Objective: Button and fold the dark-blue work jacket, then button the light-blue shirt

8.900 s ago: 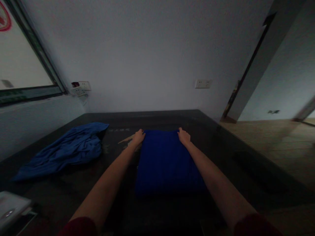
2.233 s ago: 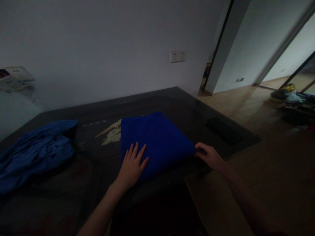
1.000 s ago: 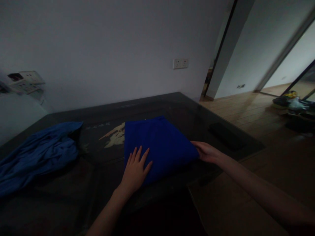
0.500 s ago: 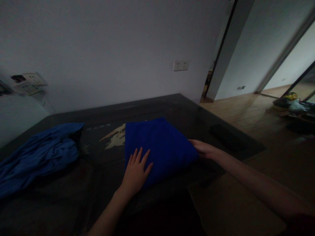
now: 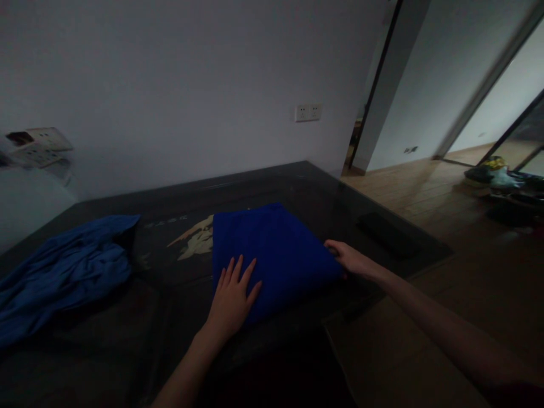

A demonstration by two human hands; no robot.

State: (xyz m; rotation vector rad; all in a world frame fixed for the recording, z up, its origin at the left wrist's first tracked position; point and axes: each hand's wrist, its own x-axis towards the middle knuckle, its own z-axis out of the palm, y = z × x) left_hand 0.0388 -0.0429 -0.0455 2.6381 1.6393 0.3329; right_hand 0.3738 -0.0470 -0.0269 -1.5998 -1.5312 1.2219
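Note:
A bright blue folded cloth [image 5: 272, 243] lies on the dark table [image 5: 323, 192], roughly four-sided, with a fairly smooth top. My left hand [image 5: 232, 297] rests flat on its near left part, fingers spread and pointing away from me. At the cloth's right edge, my right hand [image 5: 346, 258] has its fingers curled and closed on the edge; part of the fingers is hidden. The dim light does not show what kind of garment or cloth it is.
A crumpled darker blue cloth [image 5: 80, 266] lies on the table's left side. A black flat object [image 5: 386, 233] sits at the right. Wall sockets [image 5: 308, 113] are above the table's back edge, and assorted items [image 5: 501, 175] lie on the floor at far right.
My right hand has turned, and its fingers have curled more at the cloth's right edge. My left hand stays flat on the cloth. The view has shifted slightly.

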